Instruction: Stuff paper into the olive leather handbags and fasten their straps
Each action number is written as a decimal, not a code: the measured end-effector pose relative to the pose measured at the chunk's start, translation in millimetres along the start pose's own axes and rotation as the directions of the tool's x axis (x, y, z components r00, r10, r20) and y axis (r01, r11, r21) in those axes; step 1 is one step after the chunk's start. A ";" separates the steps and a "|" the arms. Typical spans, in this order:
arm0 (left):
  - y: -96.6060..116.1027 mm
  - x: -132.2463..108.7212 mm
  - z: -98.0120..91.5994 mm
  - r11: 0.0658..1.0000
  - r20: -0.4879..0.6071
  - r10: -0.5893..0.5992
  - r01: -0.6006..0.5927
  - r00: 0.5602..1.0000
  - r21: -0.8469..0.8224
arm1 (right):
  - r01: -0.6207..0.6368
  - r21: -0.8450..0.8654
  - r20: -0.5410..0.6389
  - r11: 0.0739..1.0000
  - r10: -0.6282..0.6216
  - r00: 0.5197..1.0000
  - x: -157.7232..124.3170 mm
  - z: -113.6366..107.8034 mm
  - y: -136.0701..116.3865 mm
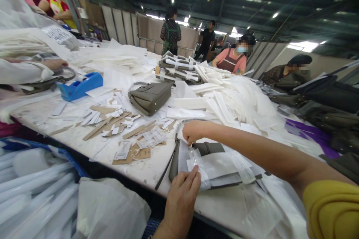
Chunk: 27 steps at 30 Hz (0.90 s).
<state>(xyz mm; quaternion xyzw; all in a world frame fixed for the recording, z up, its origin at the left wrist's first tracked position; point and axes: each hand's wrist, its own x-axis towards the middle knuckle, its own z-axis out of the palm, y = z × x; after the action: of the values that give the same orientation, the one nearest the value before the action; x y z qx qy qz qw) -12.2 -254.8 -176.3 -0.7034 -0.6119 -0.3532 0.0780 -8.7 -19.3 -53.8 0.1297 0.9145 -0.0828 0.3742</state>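
My left hand [179, 198] rests at the near edge of the white table [84, 142], fingers closed on the corner of a clear plastic bag [199, 164]. My right hand [192, 131] is curled into a pinch above the same bag, gripping its upper edge. The bag lies over a flat grey-green handbag [207, 148] whose thin strap [168, 164] trails toward the table edge. White paper sheets [221, 164] lie across the bag.
A grey handbag [150, 97] stands mid-table. Brown card tags and white labels [123, 130] are scattered left of my hands. A blue tape dispenser [80, 86] sits far left. White paper heaps [238, 101] cover the right. Other people work around the table.
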 end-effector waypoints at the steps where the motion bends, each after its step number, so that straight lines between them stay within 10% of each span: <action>1: 0.1 -0.2 -0.1 1.000 -0.004 0.000 0.000 1.000 -0.006 | -0.011 0.000 -0.032 1.000 0.011 0.999 0.6 -0.1 0.7; 12: -0.7 -1.0 1.6 1.000 -0.026 0.008 -0.008 1.000 -0.017 | 0.085 0.386 0.074 0.919 -0.122 0.990 3.3 18.3 48.2; 27: -0.7 1.2 3.2 1.000 -0.059 0.028 -0.029 0.998 -0.010 | 0.041 0.369 -0.115 0.929 0.002 0.993 1.5 15.1 49.7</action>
<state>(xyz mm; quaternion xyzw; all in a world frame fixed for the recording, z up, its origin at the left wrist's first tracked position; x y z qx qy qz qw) -11.6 -251.9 -178.2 -0.7016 -0.5973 -0.3761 0.0972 15.2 24.5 -68.2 0.1932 0.9034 -0.2502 0.2897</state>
